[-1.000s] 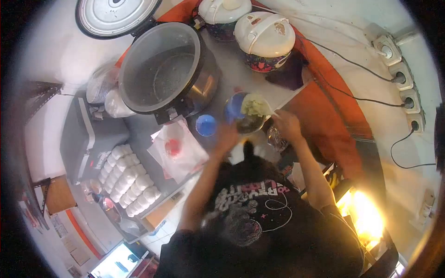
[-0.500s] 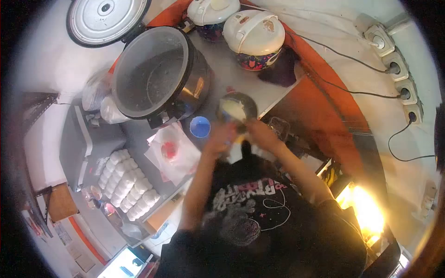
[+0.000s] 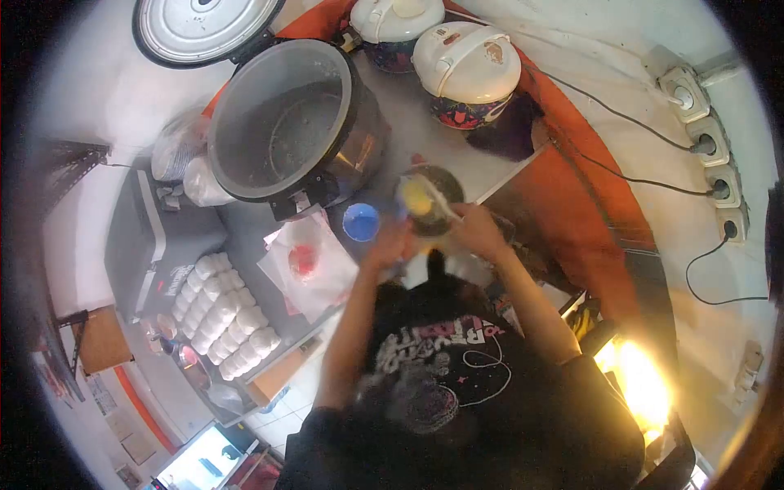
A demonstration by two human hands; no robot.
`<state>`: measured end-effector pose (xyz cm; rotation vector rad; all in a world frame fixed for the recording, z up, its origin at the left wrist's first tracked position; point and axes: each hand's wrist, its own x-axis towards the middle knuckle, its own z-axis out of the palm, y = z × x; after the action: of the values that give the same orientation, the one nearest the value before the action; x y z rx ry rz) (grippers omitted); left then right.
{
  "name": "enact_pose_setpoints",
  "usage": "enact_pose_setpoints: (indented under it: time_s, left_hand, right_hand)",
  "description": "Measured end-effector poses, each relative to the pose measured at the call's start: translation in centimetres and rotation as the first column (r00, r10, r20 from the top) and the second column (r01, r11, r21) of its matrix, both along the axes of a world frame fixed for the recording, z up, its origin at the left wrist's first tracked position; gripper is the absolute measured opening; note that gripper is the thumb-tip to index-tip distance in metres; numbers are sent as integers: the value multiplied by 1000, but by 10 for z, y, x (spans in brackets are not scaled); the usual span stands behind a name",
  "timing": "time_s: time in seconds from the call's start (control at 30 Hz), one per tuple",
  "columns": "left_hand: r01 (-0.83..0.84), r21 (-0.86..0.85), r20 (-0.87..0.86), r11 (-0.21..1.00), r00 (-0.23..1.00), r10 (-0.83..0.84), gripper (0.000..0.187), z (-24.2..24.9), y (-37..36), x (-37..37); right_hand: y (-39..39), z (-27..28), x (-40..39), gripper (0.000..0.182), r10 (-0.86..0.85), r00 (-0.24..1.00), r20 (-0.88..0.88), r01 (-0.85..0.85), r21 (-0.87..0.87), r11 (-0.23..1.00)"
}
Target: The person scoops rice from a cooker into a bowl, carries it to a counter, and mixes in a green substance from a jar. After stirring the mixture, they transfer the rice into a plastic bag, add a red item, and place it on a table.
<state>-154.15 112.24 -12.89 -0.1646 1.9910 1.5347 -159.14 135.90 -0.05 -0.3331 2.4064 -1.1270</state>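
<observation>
A dark round bowl or pan [image 3: 447,181] sits on the grey counter in front of my chest, and a yellow mass [image 3: 416,198] shows in it. My right hand [image 3: 479,232] is closed at its near right side, on a pale, stick-like utensil [image 3: 443,204] that slants over the bowl and is blurred. At the near left of the bowl is my left hand [image 3: 390,245], its fingers smeared by motion; I cannot tell what it holds. Left of it stands a blue cup [image 3: 360,222]. White paper sheets [image 3: 331,282] lie beyond, with something red [image 3: 303,260] on top.
A large open pot [image 3: 359,122] stands behind the cup, its lid [image 3: 204,28] raised. Two white-lidded patterned pots [image 3: 467,69] are at the back. Rows of white rounded bundles [image 3: 224,314] lie at left. Cords run to wall sockets [image 3: 706,139] at right.
The pale utensil now crosses over the bowl, and the yellow mass shows farther left in it. Both hands stay at the bowl. The whole view has shifted slightly.
</observation>
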Motion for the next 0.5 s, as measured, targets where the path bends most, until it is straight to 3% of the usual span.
enact_pose_setpoints:
  time_s: [0.07, 0.13, 0.17, 0.23, 0.37, 0.43, 0.47, 0.5]
  left_hand:
    - [-10, -25, -9, 1000, 1000, 10, 27, -5, -4, 2]
    - [-114, 22, -60, 993, 992, 115, 27, -7, -3, 5]
    - [-111, 19, -67, 994, 991, 112, 27, -1, 1, 3]
    - [-250, 99, 136, 963, 962, 236, 27, 12, 3, -3]
    - [-148, 44, 198, 988, 971, 137, 27, 10, -13, 1]
    - [-145, -2, -162, 989, 976, 143, 34, 5, -19, 9]
    - [-139, -7, -160, 990, 978, 137, 34, 2, -21, 9]
    - [-151, -301, -422, 942, 907, 11, 40, -1, -23, 10]
  right_hand:
    - [1, 6, -5, 43, -52, 998, 32, 53, -38, 998]
    - [-10, -6, 0, 28, 25, 902, -431, 13, 85, 996]
    - [-11, -11, 7, 28, 21, 900, -436, 16, 81, 997]
    - [-14, -20, 26, 34, 186, 924, -335, -68, 333, 940]
    - [8, -18, 20, 30, 175, 913, -369, -119, 170, 978]
    - [15, -2, 0, 29, 30, 992, -124, -7, 186, 983]
    - [13, -5, -11, 29, 24, 992, -122, -1, 181, 983]
    - [12, -10, -24, 29, 5, 999, -44, 8, 273, 962]
